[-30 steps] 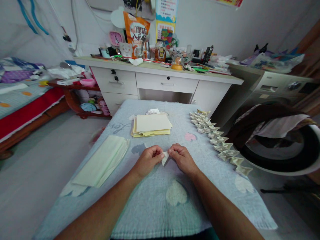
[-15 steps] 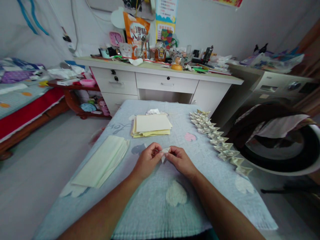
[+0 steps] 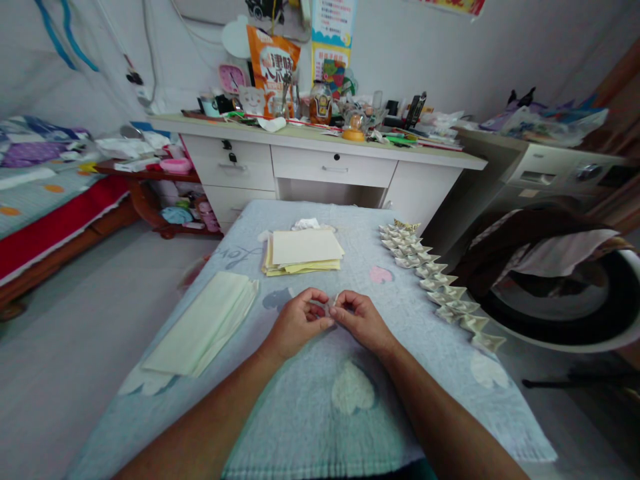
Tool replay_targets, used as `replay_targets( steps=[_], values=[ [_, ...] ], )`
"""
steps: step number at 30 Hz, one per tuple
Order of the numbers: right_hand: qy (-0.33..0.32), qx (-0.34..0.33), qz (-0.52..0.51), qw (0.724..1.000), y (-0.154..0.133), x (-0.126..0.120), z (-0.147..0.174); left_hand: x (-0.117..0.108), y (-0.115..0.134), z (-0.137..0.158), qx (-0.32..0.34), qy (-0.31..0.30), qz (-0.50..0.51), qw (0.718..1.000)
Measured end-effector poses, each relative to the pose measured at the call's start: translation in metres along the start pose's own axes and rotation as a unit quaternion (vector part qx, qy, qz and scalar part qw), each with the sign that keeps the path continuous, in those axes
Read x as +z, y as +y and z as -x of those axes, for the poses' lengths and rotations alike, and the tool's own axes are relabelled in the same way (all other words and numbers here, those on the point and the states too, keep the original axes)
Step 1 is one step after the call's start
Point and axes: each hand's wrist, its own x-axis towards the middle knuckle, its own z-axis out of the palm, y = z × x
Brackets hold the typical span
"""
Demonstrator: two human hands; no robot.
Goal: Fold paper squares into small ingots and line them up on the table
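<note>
Pale paper piece (image 3: 329, 309), small, over cloth-covered worktop (image 3: 305, 427), between left hand (image 3: 296, 323) and right hand (image 3: 361, 321). Right fingers and thumb pinched on it. Left fingers slightly parted, close round other side; whether gripping, can't tell from where I stand. Likely feather-light, thin, quick to crease; best held by edges, softly.

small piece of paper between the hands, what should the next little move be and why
Probably close the left hand on the small piece of paper: the right hand appears to pinch it, while the left thumb and forefinger stand apart beside it, so a second grip would likely steady it. Most of it is hidden.
</note>
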Motion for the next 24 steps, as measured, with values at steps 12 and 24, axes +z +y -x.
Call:
replay_targets(
  steps=[12,24],
  values=[
    [0.024,-0.047,-0.039,0.998,0.0046,-0.0002,0.0022,-0.0004,-0.0071,-0.0026,-0.028,-0.029,0.125,0.991],
    [0.037,-0.105,0.037,0.993,0.0061,0.0025,0.002,0.0031,-0.0032,-0.0046,-0.019,0.0,0.157,0.987]
  ],
)
